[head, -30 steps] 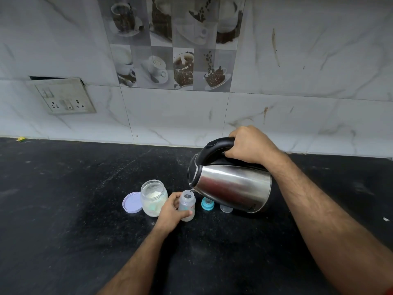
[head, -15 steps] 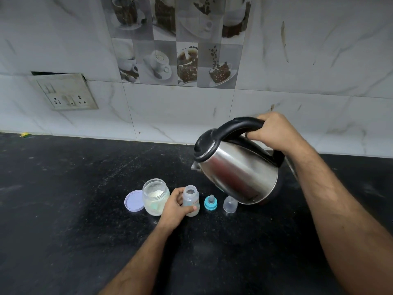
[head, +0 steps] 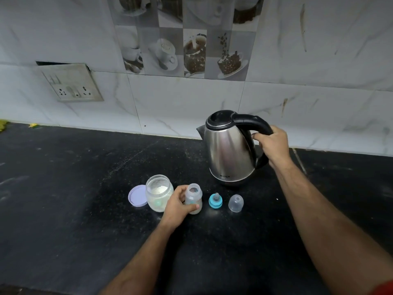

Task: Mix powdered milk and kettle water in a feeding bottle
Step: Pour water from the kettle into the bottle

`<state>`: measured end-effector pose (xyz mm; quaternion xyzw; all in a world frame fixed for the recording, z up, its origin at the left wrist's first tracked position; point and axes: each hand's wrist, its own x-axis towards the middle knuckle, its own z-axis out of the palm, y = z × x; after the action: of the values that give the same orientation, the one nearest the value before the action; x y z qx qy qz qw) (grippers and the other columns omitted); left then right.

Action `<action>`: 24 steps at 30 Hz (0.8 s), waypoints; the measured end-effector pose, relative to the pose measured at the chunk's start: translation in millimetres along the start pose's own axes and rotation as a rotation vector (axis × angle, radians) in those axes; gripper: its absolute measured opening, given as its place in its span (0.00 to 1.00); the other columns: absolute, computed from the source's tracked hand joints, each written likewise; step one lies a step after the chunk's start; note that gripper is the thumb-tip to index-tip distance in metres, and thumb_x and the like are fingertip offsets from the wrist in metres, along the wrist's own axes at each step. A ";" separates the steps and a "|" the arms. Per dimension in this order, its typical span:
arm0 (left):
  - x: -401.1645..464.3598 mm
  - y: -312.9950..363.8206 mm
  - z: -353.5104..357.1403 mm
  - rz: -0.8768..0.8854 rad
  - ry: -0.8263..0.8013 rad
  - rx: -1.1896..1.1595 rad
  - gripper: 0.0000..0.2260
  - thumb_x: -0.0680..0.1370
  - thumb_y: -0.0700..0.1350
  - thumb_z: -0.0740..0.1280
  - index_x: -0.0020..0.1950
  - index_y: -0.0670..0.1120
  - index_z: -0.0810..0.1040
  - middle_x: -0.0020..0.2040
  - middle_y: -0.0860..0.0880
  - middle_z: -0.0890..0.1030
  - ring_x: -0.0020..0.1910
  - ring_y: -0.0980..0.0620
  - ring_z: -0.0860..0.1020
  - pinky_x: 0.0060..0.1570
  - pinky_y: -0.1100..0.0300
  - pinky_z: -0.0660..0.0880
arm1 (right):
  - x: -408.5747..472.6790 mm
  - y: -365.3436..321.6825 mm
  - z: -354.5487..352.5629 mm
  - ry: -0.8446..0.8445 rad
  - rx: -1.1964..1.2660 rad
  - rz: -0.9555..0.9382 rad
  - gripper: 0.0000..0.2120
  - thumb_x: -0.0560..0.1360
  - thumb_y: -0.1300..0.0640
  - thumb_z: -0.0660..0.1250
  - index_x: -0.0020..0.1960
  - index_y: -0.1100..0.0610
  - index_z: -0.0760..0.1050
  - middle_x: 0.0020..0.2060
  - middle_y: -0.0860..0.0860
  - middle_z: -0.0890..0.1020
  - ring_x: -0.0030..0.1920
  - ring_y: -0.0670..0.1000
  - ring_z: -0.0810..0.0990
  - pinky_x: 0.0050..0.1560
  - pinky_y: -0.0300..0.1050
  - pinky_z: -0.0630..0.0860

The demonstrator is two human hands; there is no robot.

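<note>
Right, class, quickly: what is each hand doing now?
Left hand: grips the feeding bottle.
Right hand: grips the kettle by its handle.

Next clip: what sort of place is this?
Most likely a home kitchen: a dark stone counter, marble-look wall tiles with a coffee-cup tile panel, a wall socket, and a steel kettle.

Kettle (head: 230,150) close behind teat (head: 215,201)

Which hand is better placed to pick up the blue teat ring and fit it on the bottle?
Right. The left hand grips the small clear feeding bottle, steadying it; the blue teat ring stands on the bottle's right, nearer the right hand, which need only release the steel kettle.
</note>
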<state>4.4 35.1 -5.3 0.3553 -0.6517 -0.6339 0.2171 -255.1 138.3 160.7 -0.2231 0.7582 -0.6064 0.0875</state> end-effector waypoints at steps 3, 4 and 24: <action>-0.4 -0.3 1.8 -0.006 -0.002 0.006 0.24 0.68 0.30 0.76 0.58 0.49 0.75 0.56 0.52 0.83 0.57 0.56 0.81 0.62 0.56 0.76 | 2.9 23.2 11.5 0.028 0.075 0.055 0.09 0.68 0.67 0.73 0.43 0.55 0.78 0.33 0.46 0.78 0.34 0.45 0.76 0.34 0.33 0.71; -0.4 -0.2 2.5 -0.006 -0.003 0.006 0.24 0.68 0.30 0.76 0.58 0.49 0.75 0.56 0.52 0.83 0.57 0.56 0.81 0.61 0.57 0.76 | 3.4 29.6 15.0 0.032 0.097 0.077 0.10 0.69 0.67 0.73 0.46 0.56 0.79 0.35 0.46 0.79 0.36 0.44 0.77 0.34 0.30 0.71; 0.9 2.0 4.1 -0.024 -0.003 0.057 0.25 0.68 0.30 0.76 0.59 0.48 0.74 0.56 0.52 0.83 0.54 0.62 0.80 0.60 0.61 0.76 | 34.8 91.4 29.4 0.054 0.155 0.189 0.10 0.72 0.67 0.70 0.51 0.56 0.79 0.39 0.48 0.81 0.45 0.50 0.80 0.48 0.43 0.75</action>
<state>0.5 37.1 -3.9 0.3682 -0.6655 -0.6182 0.1985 -295.2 112.0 70.6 -0.1265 0.7288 -0.6580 0.1407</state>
